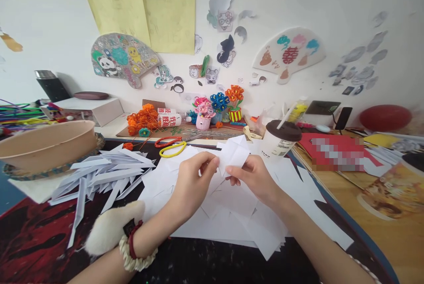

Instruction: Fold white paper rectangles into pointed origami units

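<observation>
Both my hands hold a small folded piece of white paper [233,153] above the table. My left hand [192,182] pinches its left edge with thumb and fingers closed. My right hand [253,178] grips its lower right side, fingers curled. Loose white paper sheets [232,217] lie spread under my hands. A pile of folded white paper strips [106,173] rests to the left. On my left wrist sit a red band and a shell bracelet [132,253].
A tan bowl [46,142] stands at the left. Scissors with yellow and red handles [170,146] lie behind the sheets. A lidded cup with a straw [280,140] stands at the right of my hands. Pipe-cleaner flowers [218,105] and a red booklet [334,151] sit farther back.
</observation>
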{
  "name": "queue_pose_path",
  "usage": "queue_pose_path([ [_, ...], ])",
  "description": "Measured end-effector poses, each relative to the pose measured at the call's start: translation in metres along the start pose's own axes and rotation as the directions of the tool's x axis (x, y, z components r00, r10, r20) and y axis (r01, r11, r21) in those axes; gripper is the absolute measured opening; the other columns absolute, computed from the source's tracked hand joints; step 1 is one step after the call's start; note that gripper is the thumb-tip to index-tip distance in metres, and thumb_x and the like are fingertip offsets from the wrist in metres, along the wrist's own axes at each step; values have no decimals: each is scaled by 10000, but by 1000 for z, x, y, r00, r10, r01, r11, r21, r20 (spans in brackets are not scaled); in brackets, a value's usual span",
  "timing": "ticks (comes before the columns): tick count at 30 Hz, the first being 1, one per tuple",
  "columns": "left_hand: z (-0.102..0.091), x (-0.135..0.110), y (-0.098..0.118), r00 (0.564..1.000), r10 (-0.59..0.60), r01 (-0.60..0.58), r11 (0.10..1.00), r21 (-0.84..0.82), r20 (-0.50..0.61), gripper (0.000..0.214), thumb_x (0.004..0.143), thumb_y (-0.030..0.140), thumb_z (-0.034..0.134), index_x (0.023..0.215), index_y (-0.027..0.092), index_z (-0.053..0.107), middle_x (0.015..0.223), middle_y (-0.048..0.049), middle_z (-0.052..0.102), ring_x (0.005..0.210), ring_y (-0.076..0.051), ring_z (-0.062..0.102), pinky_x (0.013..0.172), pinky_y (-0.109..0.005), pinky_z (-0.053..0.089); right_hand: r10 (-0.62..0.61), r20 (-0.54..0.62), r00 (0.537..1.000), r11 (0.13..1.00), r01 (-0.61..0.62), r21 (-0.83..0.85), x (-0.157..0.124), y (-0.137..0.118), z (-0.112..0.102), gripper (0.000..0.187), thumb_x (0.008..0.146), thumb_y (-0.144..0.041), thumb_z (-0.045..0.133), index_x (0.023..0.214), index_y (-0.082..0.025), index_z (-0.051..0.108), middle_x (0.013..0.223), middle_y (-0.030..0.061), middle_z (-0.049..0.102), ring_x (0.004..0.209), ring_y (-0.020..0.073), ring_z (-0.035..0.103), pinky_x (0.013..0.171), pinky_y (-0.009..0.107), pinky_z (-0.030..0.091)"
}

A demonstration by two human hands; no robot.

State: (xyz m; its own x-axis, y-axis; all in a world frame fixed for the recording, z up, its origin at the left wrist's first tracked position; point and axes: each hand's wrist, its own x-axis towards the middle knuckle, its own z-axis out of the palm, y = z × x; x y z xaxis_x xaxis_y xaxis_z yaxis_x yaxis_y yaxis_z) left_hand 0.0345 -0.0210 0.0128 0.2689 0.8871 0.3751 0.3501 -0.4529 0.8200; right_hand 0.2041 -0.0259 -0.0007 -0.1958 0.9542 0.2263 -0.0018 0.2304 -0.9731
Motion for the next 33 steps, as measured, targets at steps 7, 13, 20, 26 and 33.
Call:
queue_pose_path([
  [7, -1, 1, 1, 993, 27, -26, 1000, -16, 117, 288, 906, 326, 471, 662, 174, 487, 608, 32, 447, 575, -110, 383, 535, -232, 296, -20, -44, 999, 1000, 20, 3, 0, -4, 0, 211, 738, -336, 689, 657, -151, 631, 563, 13, 592, 491, 121, 538, 449, 251, 447],
  [13, 0, 0, 2, 990, 38, -35, 999, -24, 133, 301, 915, 309, 453, 646, 175, 449, 600, 40, 408, 565, -104, 345, 526, -231, 276, -33, -45, 998, 999, 34, 20, -1, -4, 1, 200, 739, -329, 687, 659, -153, 638, 563, 9, 588, 501, 125, 543, 453, 250, 457],
  [20, 1, -1, 2, 983, 77, -76, 997, -13, 165, 288, 919, 305, 460, 661, 178, 449, 603, 45, 408, 567, -105, 342, 525, -232, 278, -57, -72, 996, 998, 59, 20, 0, 1, -1, 203, 750, -321, 683, 642, -158, 629, 577, 18, 609, 496, 124, 546, 456, 250, 451],
  [26, 1, -1, 0, 979, 61, -66, 998, 17, 193, 298, 932, 303, 425, 660, 183, 411, 623, 40, 414, 584, -111, 359, 543, -236, 294, -57, -89, 994, 998, 58, 13, 0, 1, 0, 198, 758, -300, 674, 631, -156, 625, 577, 13, 615, 481, 111, 538, 452, 238, 441],
  [33, -3, 2, -2, 991, 38, -37, 999, -13, 130, 270, 941, 316, 412, 722, 179, 494, 689, 19, 505, 637, -123, 426, 589, -242, 340, -44, -70, 997, 999, 43, -9, -1, -3, -3, 192, 779, -312, 680, 685, -147, 649, 606, 26, 634, 504, 115, 547, 462, 243, 445],
])
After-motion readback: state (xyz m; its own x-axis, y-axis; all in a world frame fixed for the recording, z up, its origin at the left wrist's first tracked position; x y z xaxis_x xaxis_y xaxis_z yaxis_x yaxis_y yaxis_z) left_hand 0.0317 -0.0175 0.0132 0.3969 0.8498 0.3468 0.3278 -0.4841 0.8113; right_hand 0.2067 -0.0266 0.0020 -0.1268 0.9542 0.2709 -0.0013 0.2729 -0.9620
